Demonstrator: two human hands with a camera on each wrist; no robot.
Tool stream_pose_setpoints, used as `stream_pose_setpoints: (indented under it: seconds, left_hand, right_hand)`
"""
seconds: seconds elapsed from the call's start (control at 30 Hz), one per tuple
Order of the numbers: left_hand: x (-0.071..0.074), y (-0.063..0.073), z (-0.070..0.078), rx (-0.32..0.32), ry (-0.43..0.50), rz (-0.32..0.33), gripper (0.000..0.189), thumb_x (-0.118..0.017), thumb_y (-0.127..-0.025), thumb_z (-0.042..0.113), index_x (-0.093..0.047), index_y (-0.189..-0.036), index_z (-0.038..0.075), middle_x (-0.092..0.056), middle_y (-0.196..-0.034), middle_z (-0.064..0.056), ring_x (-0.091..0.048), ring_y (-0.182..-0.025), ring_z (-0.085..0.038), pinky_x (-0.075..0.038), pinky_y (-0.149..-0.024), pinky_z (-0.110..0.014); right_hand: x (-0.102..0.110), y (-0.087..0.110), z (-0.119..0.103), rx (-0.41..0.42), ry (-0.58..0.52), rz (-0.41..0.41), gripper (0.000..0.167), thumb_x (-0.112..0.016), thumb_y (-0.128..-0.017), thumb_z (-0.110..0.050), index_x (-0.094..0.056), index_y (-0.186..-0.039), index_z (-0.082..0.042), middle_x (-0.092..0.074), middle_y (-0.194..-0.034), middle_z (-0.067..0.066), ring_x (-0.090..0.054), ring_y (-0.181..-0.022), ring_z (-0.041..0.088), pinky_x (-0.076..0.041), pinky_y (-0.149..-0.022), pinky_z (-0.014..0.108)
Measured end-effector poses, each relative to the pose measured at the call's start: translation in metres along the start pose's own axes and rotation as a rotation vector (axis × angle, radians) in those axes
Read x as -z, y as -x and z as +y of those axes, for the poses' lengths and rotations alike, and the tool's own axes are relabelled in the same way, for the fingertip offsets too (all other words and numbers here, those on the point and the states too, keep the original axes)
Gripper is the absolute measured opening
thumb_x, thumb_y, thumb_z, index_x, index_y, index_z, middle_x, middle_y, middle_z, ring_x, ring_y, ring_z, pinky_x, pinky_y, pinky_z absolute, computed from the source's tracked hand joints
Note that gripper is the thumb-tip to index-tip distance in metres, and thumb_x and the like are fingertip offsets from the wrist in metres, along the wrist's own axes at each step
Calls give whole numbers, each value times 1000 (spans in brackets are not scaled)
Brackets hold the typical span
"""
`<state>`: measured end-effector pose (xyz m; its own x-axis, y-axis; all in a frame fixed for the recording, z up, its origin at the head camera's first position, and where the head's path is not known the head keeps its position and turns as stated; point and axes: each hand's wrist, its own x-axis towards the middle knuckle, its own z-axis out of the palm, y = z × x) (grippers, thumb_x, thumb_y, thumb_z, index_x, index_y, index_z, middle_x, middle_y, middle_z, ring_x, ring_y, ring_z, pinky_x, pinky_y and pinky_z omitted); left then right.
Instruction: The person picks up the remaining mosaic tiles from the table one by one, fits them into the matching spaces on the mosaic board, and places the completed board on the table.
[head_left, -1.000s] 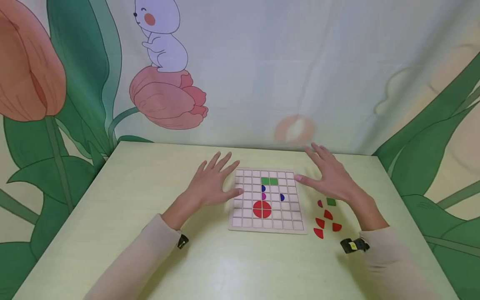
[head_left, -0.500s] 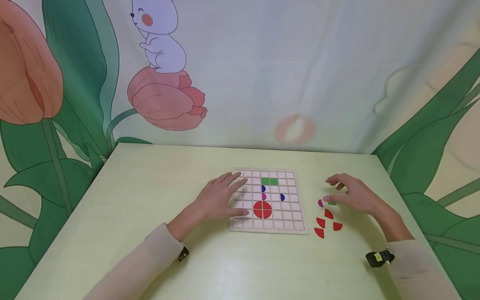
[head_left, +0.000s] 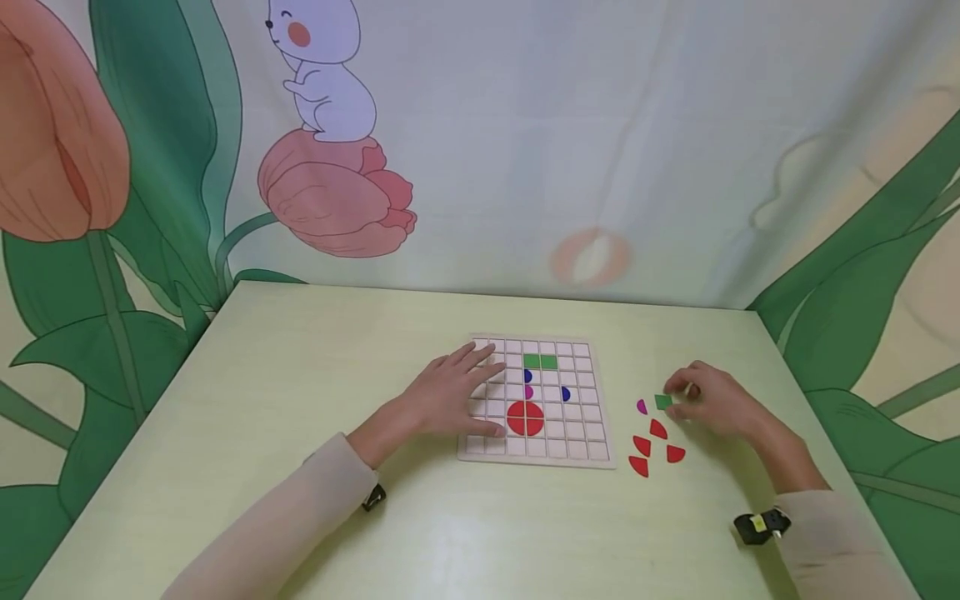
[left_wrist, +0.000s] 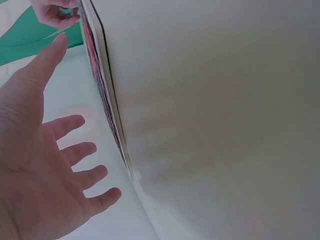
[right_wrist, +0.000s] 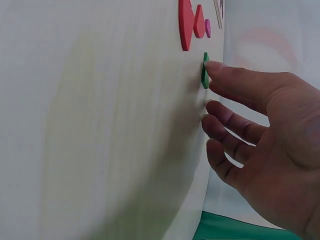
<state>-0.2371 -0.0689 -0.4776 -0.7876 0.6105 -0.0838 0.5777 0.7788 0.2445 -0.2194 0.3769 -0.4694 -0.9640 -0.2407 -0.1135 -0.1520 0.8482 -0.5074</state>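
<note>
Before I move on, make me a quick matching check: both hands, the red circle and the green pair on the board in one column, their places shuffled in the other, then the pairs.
Column one:
1. Left hand
2. Right hand
3. Red circle
4. Green pair

Column two:
A. Fingertips at the loose green square
B. Second row from the far edge
C. Spread over the left side of the board
D. Nearer half of the grid

Pairs: 1-C, 2-A, 3-D, 4-B

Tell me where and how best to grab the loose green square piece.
I'd likely pinch the thin green square piece by its far and near edges, coming from the right: it lies flat, with a magenta half-circle piece on its left.
</note>
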Motion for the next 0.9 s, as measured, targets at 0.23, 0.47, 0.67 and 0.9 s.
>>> stream_pose_setpoints:
  seconds: [0.23, 0.47, 0.67, 0.9]
  left_hand:
    - [-3, 0, 1, -26, 53, -90, 107, -74, -84, 76, -31, -169, 27, -9, -179, -3, -5, -164, -34, -24, -127, -61]
    - [1, -6, -1, -65, 49, -116, 112, -75, -83, 76, -27, -170, 24, -8, -179, -6, -4, -164, -36, -22, -128, -59]
    - [1, -6, -1, -61, 46, -151, 114, -73, -84, 77, -23, -171, 23, -5, -179, -5, -1, -164, -35, -18, -130, -57]
    - [-3, -6, 0, -56, 11, -172, 113, -68, -85, 80, -22, -171, 24, -4, -179, -4, 0, -164, -34, -16, -131, -54]
  right_hand:
    - [-10, 0, 10, -29, -16, 10, 21, -82, -93, -8, -71, -110, -3, -60, -105, 9, -56, -98, 28, -55, -74, 27]
    - [-7, 0, 6, -36, -41, 35, 26, -80, -94, -4, -63, -113, -1, -63, -105, 13, -59, -97, 30, -57, -76, 32]
    - [-6, -2, 3, -35, -51, 16, 22, -77, -96, -4, -62, -112, -2, -66, -101, 10, -60, -95, 29, -56, -75, 27]
    - [-8, -16, -12, -2, -87, 90, 11, -71, -101, -6, -67, -112, -6, -67, -103, 10, -60, -96, 29, -55, -75, 26]
